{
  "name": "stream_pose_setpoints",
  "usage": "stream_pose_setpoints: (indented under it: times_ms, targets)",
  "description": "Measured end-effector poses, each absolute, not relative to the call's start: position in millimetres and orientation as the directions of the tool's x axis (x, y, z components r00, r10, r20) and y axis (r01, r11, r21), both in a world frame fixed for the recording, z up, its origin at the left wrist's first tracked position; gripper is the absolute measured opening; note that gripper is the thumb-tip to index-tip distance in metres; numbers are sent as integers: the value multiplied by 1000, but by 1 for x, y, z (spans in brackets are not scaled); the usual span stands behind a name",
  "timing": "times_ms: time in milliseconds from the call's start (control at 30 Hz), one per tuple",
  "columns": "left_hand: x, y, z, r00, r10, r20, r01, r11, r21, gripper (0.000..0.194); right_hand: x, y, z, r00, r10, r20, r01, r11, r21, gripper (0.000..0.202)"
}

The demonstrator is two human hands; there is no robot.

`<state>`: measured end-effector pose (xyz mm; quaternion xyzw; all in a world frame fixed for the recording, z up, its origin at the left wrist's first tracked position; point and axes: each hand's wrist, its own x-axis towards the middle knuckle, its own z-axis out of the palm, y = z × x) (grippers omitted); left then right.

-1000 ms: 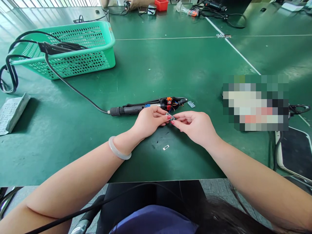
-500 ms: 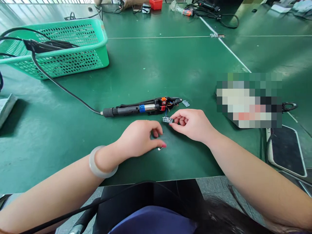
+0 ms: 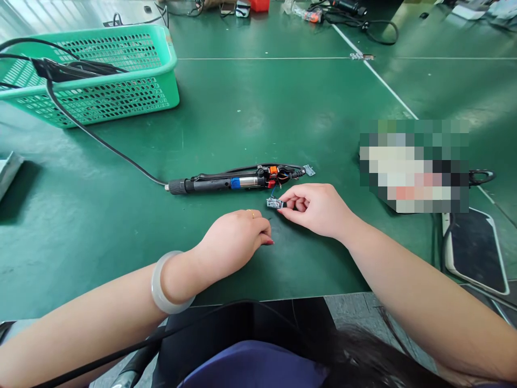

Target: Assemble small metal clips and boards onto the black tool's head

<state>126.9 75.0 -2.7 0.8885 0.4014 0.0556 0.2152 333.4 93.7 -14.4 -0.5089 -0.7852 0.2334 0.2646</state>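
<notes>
A black cylindrical tool (image 3: 218, 182) with orange, blue and silver parts and exposed wires lies on the green table. My right hand (image 3: 317, 207) pinches a small grey circuit-like part (image 3: 274, 203) just below the tool's right end; a thin wire runs from it up to the tool. Lower and to the left, my left hand (image 3: 238, 240) rests on the table with fingers pressed together; anything between its fingertips is hidden. Another small grey piece (image 3: 309, 170) lies at the tool's right tip.
A green perforated basket (image 3: 117, 99) with black cables stands at the upper left. On the right are a blurred object (image 3: 407, 172) and a phone (image 3: 475, 248). Cables (image 3: 355, 19) and a red box (image 3: 259, 5) sit at the far edge. The near table edge runs below my hands.
My left hand's fingers have closed, and the small pale piece by its thumb is now out of sight. My right hand and the grey part have shifted slightly left.
</notes>
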Motion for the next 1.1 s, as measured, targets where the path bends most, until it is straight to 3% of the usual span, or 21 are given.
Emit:
stream_pose_setpoints:
  times_ms: [333, 500, 1100]
  targets:
    - [127, 81, -3, 574, 819, 1, 740, -519, 428, 24, 333, 94, -13, -351, 918, 183, 671, 384, -635, 9]
    - [120, 87, -2, 591, 806, 23, 708, -533, 463, 14, 334, 94, -14, -347, 920, 181, 665, 378, -644, 9]
    - [132, 89, -6, 554, 830, 63, 733, -522, 435, 21, 332, 93, -12, -334, 930, 154, 683, 351, -641, 9]
